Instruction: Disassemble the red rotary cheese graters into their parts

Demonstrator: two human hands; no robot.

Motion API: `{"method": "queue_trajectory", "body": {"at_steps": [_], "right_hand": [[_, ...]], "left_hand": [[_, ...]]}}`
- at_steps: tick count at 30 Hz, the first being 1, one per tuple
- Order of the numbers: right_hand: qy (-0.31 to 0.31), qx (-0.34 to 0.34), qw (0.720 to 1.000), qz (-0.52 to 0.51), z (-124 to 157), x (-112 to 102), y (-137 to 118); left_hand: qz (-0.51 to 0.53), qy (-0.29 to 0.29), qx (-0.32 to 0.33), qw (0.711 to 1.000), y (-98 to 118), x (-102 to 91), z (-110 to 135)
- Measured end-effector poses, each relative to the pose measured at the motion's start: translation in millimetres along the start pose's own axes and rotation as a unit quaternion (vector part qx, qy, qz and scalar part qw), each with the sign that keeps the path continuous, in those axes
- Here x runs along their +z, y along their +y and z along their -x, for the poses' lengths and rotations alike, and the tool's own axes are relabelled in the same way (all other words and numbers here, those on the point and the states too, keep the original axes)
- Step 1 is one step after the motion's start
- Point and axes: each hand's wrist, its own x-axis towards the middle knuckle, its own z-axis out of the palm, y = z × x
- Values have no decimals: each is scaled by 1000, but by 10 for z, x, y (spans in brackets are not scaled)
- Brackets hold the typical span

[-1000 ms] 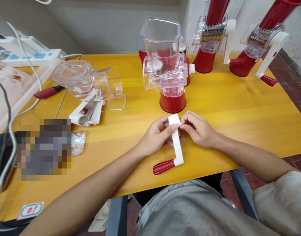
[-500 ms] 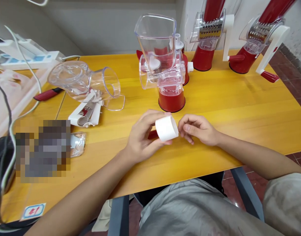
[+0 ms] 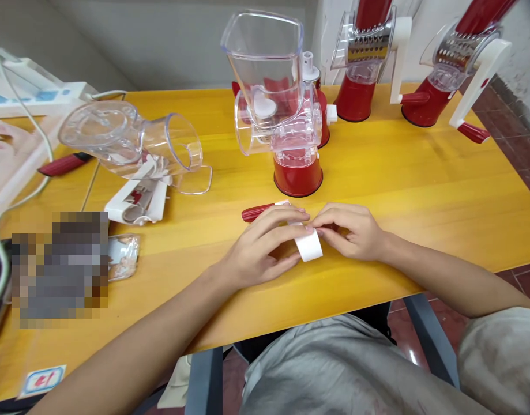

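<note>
Both hands meet over a white crank handle (image 3: 308, 245) with a red grip (image 3: 256, 212), near the front edge of the yellow desk (image 3: 420, 190). The left hand (image 3: 258, 248) lies over the crank's middle, fingers curled on it, while the right hand (image 3: 355, 230) pinches at its white hub end with thumb and fingertips closed narrow; whether anything small sits between them cannot be told.

As a judgement, the work is midway: the crank is loose on the desk and not fitted, and the clear-bodied grater on its red base (image 3: 290, 138), standing just behind the hands, has no handle on it. Two complete graters (image 3: 368, 63) (image 3: 446, 75) with cranks and drums stand along the far edge toward the right corner. A spare clear housing (image 3: 130, 141) lies on its side toward the left edge, with white parts (image 3: 137, 202) beside it.

Open room lies to the right of the hands, a broad bare stretch up to the right edge; the left side is crowded, and the front edge is close beneath the wrists.
</note>
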Motion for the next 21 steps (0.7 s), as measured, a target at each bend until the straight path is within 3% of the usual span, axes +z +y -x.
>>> {"method": "queue_trajectory", "body": {"at_steps": [6, 14, 21], "right_hand": [[19, -79, 991, 102, -10, 36, -62], [2, -46, 990, 130, 13, 88, -18], [17, -75, 989, 124, -12, 110, 38]], "left_hand": [[-52, 44, 26, 997, 85, 76, 26], [-63, 69, 22, 995, 91, 92, 41], [-65, 77, 13, 995, 121, 75, 66]]}}
